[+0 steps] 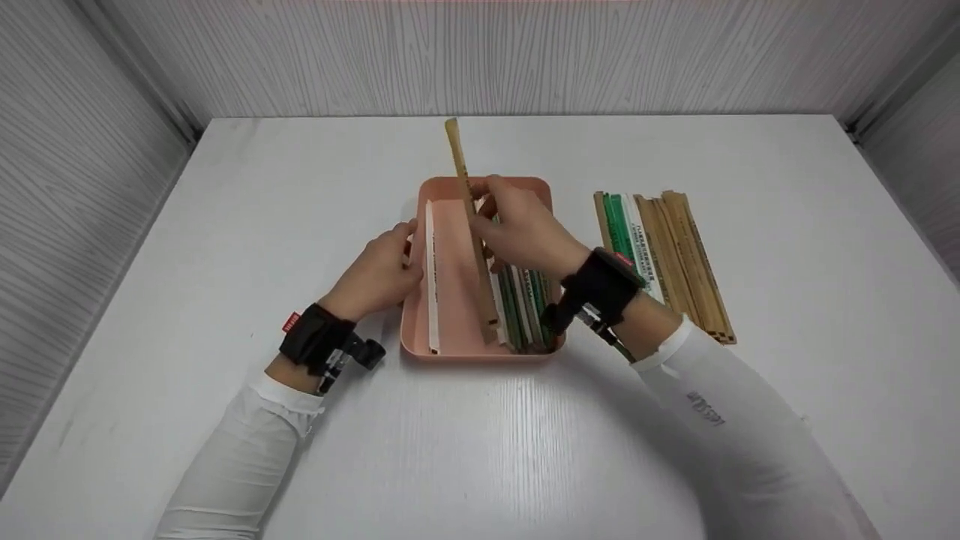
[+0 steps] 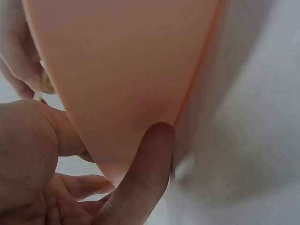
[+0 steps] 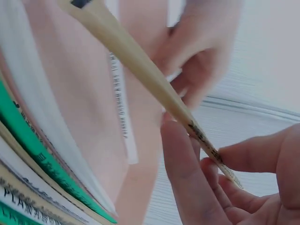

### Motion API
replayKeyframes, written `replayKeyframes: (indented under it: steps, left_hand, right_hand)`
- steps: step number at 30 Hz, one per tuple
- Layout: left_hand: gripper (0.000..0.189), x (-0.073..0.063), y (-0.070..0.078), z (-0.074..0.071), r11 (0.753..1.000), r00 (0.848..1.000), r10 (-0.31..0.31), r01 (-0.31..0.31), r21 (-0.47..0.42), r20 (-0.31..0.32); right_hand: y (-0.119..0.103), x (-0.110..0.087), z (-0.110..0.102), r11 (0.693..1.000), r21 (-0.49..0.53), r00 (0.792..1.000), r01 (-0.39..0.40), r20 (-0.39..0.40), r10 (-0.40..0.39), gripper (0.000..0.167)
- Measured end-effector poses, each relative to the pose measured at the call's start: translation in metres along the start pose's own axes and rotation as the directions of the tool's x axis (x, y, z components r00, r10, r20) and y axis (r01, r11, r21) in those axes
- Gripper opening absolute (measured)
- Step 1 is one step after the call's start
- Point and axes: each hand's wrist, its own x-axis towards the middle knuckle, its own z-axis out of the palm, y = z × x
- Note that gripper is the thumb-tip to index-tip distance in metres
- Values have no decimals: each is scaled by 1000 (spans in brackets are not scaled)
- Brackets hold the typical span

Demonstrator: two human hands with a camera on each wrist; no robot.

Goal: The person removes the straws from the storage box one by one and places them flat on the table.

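Observation:
A shallow pink tray (image 1: pixel 456 285) stands on the table in the head view. My left hand (image 1: pixel 381 271) grips its left wall, with a finger (image 2: pixel 149 164) against the outer side in the left wrist view. Over the tray, my right hand (image 1: pixel 529 229) pinches a long, thin brown paper-wrapped straw (image 1: pixel 459 154) between thumb and fingers. This straw is tilted, its far end rising past the tray's back rim. A white wrapped straw (image 1: pixel 433 292) lies along the tray's left side. Several green, white and brown wrapped straws (image 1: pixel 519 307) lie side by side at its right, partly under my right hand.
Right of the tray, a row of several brown, green and white wrapped straws (image 1: pixel 679 251) lies on the white table (image 1: pixel 315 172). My right wrist and sleeve (image 1: pixel 739 420) cover part of the row's near end. Grey wood-grain panels (image 1: pixel 517 60) stand at the back and sides.

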Motion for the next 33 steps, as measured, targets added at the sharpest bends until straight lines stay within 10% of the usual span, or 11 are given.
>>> replayKeyframes:
  steps: [17, 33]
  left_hand:
    - [67, -4, 0, -2, 999, 999, -33, 33, -31, 2]
    - [66, -3, -3, -2, 999, 999, -34, 34, -10, 3]
  right_hand:
    - [43, -75, -105, 974, 226, 935, -4, -345, 83, 44]
    - [109, -85, -116, 948, -26, 916, -317, -269, 299, 42]
